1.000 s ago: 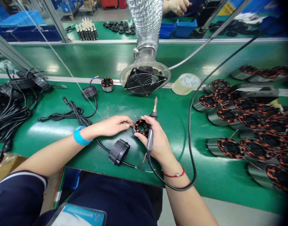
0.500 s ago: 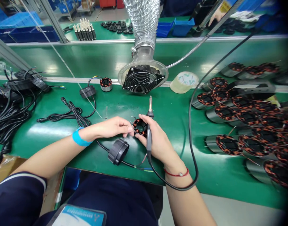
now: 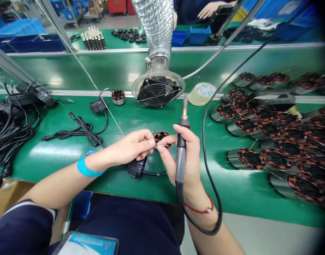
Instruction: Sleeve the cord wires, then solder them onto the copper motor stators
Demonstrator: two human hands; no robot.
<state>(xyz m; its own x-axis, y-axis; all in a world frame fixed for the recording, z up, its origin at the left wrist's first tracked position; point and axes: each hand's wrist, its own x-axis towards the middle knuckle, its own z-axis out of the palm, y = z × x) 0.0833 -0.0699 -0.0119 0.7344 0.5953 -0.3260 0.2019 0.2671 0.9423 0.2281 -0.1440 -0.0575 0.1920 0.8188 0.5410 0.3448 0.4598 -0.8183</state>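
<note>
My left hand [image 3: 137,146] is closed, thumb and forefinger pinching a thin wire [image 3: 160,145] in front of a small motor stator [image 3: 161,135] with copper windings. My right hand [image 3: 191,156] holds a soldering iron [image 3: 180,161] upright, its metal tip pointing away from me. The thumb and forefinger of that same hand also reach the wire, close to my left fingertips. The stator stands on the green bench, partly hidden behind my fingers. Below my left hand lies a black round plastic cap [image 3: 136,169] with a cable; its coloured wire ends are mostly covered.
A fume extractor fan [image 3: 156,92] hangs ahead, beside a tape roll [image 3: 202,94]. Many stators [image 3: 249,158] stand at right. Another stator [image 3: 118,97] and wired cap [image 3: 98,105] are back left, near coiled cable [image 3: 83,129] and a cable pile [image 3: 16,124]. A co-worker's hand [image 3: 209,10] shows beyond.
My right hand has come off the stator's side, turning the soldering iron upright and rightward, and its fingertips now meet my left at the wire. The black cap now sits partly behind my left hand.
</note>
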